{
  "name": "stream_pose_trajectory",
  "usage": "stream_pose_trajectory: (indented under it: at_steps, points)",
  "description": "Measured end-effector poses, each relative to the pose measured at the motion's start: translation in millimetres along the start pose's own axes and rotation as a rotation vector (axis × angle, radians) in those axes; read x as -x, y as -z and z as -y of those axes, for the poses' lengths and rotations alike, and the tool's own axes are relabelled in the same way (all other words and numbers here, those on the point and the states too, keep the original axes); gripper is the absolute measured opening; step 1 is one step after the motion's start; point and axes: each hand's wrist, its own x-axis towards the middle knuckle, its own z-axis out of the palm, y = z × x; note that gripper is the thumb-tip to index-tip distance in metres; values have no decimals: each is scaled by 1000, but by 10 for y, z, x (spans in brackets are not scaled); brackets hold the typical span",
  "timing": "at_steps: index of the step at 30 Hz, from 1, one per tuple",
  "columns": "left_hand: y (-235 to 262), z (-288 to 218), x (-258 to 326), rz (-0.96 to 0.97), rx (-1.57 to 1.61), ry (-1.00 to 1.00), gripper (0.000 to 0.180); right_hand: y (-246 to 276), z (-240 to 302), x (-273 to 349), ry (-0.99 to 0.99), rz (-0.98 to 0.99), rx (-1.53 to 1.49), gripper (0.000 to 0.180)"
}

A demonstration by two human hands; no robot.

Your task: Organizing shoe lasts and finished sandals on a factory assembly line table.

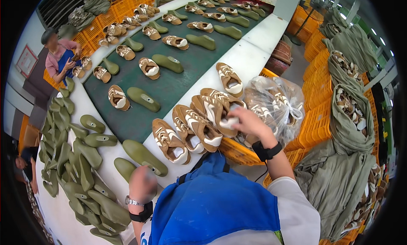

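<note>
My right hand (250, 122) is closed at the heel of a brown suede sneaker upper (213, 111) with white stripes and laces, in a row at the table's near edge. Beside it stand more such sneakers (168, 139), their openings toward me. Smeared in the picture, my left hand (143, 183) is at the near end of an olive-green shoe last (125, 168); its fingers cannot be made out. A second olive last (144, 157) lies just beyond that hand. Another brown sneaker (229, 78) sits apart, on the white ledge.
A green conveyor belt (178, 105) carries sneakers paired with lasts. A heap of olive lasts (80, 168) covers the white table at left. Orange crates (316, 100) and a clear bag of sneakers (275, 105) stand at right. Across the belt, a person (63, 58) handles a shoe.
</note>
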Motion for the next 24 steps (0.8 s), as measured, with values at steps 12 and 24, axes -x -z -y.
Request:
stream_pose_trajectory:
  at_steps: [12, 24]
  points:
    - [-101, -77, -74, 102, -1, 51, 57, 25, -285, -206, -56, -75, -430, 21]
    - [-154, -259, -10, 49, -7, 164, 58, 256, -364, -296, 248, 165, -82, 19]
